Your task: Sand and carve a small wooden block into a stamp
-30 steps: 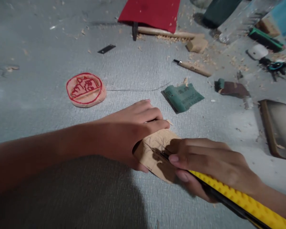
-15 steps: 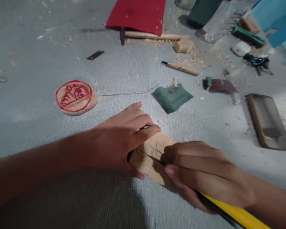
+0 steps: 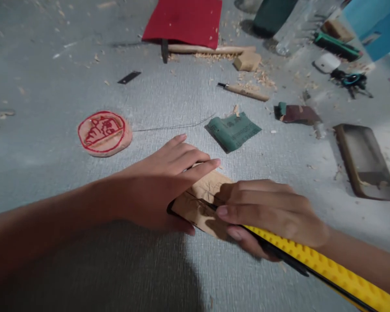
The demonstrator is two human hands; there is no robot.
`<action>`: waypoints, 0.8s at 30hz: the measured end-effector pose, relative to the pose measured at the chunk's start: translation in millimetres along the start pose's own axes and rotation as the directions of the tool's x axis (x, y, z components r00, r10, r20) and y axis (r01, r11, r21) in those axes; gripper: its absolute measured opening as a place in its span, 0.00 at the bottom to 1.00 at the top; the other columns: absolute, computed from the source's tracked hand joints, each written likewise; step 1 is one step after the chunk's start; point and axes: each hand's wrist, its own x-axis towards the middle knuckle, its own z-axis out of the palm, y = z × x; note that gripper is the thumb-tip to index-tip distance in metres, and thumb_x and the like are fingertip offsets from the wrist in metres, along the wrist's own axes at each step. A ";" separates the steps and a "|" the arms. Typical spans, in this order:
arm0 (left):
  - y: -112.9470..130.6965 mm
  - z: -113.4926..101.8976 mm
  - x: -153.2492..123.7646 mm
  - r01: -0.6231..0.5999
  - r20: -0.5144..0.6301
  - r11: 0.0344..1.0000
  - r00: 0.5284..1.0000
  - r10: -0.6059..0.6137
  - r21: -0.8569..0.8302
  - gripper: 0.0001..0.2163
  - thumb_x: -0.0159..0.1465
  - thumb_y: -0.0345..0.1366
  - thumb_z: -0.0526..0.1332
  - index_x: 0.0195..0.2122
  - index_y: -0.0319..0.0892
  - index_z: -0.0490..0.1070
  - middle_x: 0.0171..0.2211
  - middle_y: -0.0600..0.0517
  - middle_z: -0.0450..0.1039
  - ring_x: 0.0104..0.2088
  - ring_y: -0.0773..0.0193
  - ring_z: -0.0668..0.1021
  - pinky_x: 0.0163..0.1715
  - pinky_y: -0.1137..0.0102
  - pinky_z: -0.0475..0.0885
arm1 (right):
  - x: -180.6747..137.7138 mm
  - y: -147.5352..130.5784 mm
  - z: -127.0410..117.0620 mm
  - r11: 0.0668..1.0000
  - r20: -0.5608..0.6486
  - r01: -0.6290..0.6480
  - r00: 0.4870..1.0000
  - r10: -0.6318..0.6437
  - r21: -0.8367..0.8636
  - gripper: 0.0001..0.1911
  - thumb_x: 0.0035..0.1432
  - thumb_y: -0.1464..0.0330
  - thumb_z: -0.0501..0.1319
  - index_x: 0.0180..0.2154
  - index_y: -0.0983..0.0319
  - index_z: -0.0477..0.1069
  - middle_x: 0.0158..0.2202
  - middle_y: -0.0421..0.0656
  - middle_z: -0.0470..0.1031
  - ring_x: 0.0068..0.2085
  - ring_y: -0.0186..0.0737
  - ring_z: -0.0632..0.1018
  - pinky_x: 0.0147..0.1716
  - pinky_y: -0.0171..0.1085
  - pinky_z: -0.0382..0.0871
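Right hand [image 3: 273, 210] grasps a long yellow-and-black tool with a dimpled handle [image 3: 312, 258], now tilted so more yellow shows below the fingers than half a second ago; its dark tip lies over a flat, tan, line-marked wooden piece [image 3: 195, 213]. On the grey textured tabletop [image 3: 162, 102], the left hand [image 3: 167, 173] still clasps that piece's left end, suggesting continued work from a changed angle.

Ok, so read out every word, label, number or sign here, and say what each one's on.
Nothing reads clearly.
Green sheet: dark printing, too blurred to read.
Wooden tool handle: marks too small to read.
Round piece: red drawing, no letters I can make out.
Wooden piece at the left hand: dark lines, no legible words.
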 end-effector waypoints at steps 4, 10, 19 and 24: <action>-2.8 4.6 0.0 -0.019 -0.017 1.000 1.000 0.019 0.013 0.47 0.61 0.61 0.72 0.74 0.40 0.59 0.64 0.35 0.71 0.63 0.37 0.74 0.71 0.32 0.56 | 0.6 -0.5 -1.0 1.000 0.015 -0.028 1.000 0.028 -0.013 0.09 0.68 0.77 0.65 0.49 0.63 0.76 0.31 0.42 0.82 0.32 0.37 0.83 0.33 0.37 0.81; -6.2 7.8 2.3 -0.035 -0.028 0.998 0.999 0.037 0.059 0.42 0.62 0.62 0.70 0.70 0.41 0.65 0.61 0.36 0.74 0.61 0.38 0.75 0.70 0.33 0.59 | 3.6 -3.4 0.4 0.996 0.057 -0.051 0.997 0.055 -0.067 0.11 0.66 0.79 0.67 0.47 0.62 0.76 0.31 0.41 0.80 0.31 0.37 0.83 0.32 0.36 0.80; -2.6 0.6 -0.2 0.006 -0.019 0.998 1.000 -0.005 0.061 0.38 0.64 0.57 0.71 0.68 0.41 0.65 0.59 0.37 0.75 0.59 0.41 0.76 0.72 0.31 0.56 | -5.5 -10.7 -20.0 0.992 0.121 -0.124 0.985 0.122 0.011 0.12 0.63 0.82 0.60 0.39 0.60 0.71 0.25 0.37 0.69 0.25 0.36 0.75 0.27 0.37 0.74; -5.3 -0.8 0.4 0.032 -0.008 0.999 0.999 -0.032 0.040 0.39 0.62 0.57 0.71 0.68 0.41 0.66 0.59 0.38 0.75 0.59 0.40 0.75 0.72 0.30 0.54 | -2.1 -7.4 -27.5 0.996 0.018 -0.087 0.996 0.087 0.020 0.17 0.59 0.85 0.61 0.46 0.62 0.72 0.25 0.36 0.71 0.24 0.31 0.72 0.26 0.34 0.73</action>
